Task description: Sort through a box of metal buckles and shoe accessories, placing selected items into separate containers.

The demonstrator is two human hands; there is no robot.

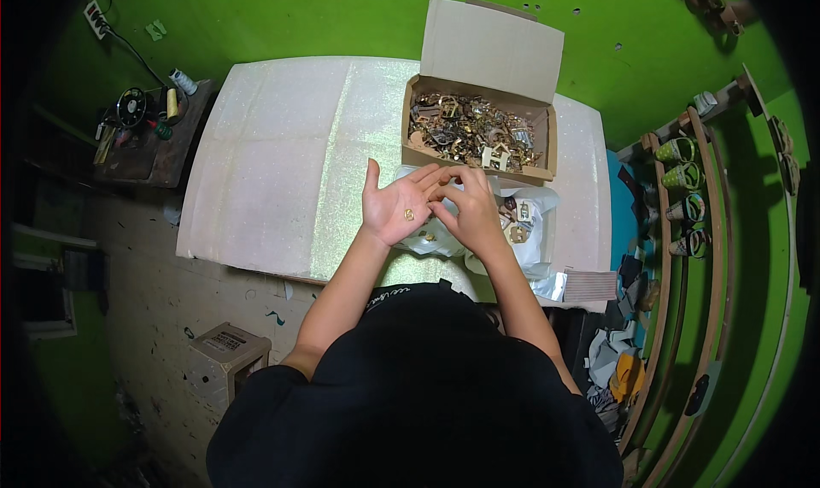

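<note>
My left hand (395, 206) is palm up with its fingers stretched out and the thumb apart. A small gold-coloured buckle-like piece (409, 214) lies loose on that palm. My right hand (472, 213) meets the left fingertips, its thumb and fingers bent together; whatever they pinch is too small to make out. Just beyond both hands stands an open cardboard box (478, 164) heaped with metal buckles and fittings (474, 127). Under and beside my right hand is a white-lined tray (547, 232) with a few buckles (518, 232) in it. Clear plastic (436, 244) lies below my hands, partly hidden.
The table has a pale, shiny cover (265, 163). A striped flat piece (591, 285) lies at its front right corner. To the right are a wooden rack (709, 257) with sandals (682, 176) and fabric scraps (611, 351). A stool (226, 351) stands at lower left, a sewing machine (131, 108) at far left.
</note>
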